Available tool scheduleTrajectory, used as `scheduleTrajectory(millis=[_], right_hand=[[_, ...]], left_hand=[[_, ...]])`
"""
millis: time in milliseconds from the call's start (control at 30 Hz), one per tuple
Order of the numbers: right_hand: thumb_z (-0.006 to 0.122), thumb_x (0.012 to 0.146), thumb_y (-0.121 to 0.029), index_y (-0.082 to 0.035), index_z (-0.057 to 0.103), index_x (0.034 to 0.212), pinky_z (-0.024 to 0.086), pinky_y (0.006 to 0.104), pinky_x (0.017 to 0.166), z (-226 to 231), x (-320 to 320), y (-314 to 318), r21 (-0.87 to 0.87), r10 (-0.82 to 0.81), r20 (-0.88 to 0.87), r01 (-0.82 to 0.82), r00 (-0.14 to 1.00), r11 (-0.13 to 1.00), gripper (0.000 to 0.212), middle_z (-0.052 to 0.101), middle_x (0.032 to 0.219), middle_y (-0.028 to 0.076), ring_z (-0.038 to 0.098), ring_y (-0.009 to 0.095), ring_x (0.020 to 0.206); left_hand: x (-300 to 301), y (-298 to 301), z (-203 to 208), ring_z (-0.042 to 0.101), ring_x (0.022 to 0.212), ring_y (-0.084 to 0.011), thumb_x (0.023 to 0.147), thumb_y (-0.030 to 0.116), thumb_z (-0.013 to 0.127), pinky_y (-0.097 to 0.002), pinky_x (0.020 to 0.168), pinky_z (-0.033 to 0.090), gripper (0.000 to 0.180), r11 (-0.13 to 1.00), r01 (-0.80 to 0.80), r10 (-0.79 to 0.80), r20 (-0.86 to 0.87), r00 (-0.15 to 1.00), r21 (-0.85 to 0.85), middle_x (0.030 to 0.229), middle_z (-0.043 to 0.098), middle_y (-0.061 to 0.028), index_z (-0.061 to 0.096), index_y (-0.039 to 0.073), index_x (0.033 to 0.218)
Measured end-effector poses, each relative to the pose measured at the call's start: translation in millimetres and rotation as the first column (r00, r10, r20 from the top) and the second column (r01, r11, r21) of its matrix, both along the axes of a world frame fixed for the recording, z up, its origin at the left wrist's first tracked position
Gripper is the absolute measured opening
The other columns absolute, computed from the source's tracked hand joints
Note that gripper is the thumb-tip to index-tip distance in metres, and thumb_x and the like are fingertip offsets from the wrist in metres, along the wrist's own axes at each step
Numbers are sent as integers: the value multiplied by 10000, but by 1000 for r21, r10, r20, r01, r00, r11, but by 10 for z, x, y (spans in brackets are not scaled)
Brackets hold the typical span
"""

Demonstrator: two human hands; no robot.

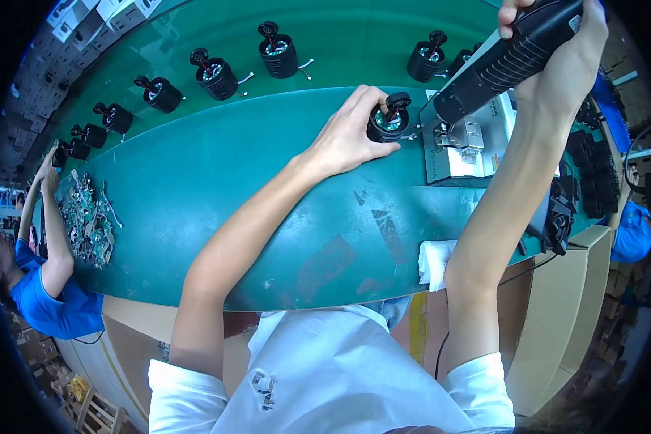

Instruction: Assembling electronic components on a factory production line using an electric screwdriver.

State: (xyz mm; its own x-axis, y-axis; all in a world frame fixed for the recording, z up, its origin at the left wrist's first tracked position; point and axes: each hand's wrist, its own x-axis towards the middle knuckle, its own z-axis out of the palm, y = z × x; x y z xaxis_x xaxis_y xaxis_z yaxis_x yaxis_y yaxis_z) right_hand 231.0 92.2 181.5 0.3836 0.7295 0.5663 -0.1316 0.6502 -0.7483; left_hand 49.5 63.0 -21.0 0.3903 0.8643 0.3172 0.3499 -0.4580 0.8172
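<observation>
My left hand (345, 137) grips a black ribbed cylindrical housing (381, 132) standing on the green bench. A green circuit board shows inside its top, and a round black cap (398, 101) sits tilted above it. My right hand (568, 72) is wrapped around a thick black electric screwdriver (495, 76), held slanting downward. The screwdriver's lower end is over the metal mechanism of a silver box (441, 168), which looks like a screw feeder. Whether the bit touches the mechanism I cannot tell.
Several similar housings (278, 61) with loose wires line a green belt (325, 29) behind the bench (282, 231). Loose circuit boards (87, 217) are heaped at left, near a co-worker in blue (50, 289). A white packet (434, 264) lies at the front edge; cardboard boxes (557, 325) stand below.
</observation>
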Motion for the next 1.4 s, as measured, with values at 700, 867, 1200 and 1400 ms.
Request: scheduleTrajectory(millis=[700,867,1200,1400], right_hand=[[525,1035,-625,-116,565,943,416,203,360,-449,-569,-29,-54,-47,85,52,995,997,518,599,601,-6,558,98,396],[522,1038,-623,-114,561,945,412,207,360,-428,-687,-123,-51,-80,115,86,990,995,519,597,599,-2,549,97,393],[532,1050,-584,-101,553,936,404,211,360,111,-358,-312,178,10,43,-18,999,984,496,599,601,3,547,105,394],[551,1050,-557,-93,546,926,417,217,361,433,133,-378,48,-355,167,352,920,935,480,598,595,9,551,117,394]], left_hand=[[-90,-39,-152,570,1011,-261,759,146,891,-391,891,504,548,994,6,-3,-28,1000,109,1130,552,-86,535,99,1173],[-73,-62,-44,568,1048,-268,773,161,885,-394,920,500,544,998,19,-16,-48,999,55,1140,559,-90,528,87,1176],[21,33,105,568,1120,-348,857,125,806,-426,994,496,571,913,-166,196,-42,980,374,1269,541,-173,494,4,1319],[-99,463,152,543,1274,-398,861,81,780,-455,1084,474,625,855,-424,429,50,902,298,1431,487,-206,465,1,1395]])
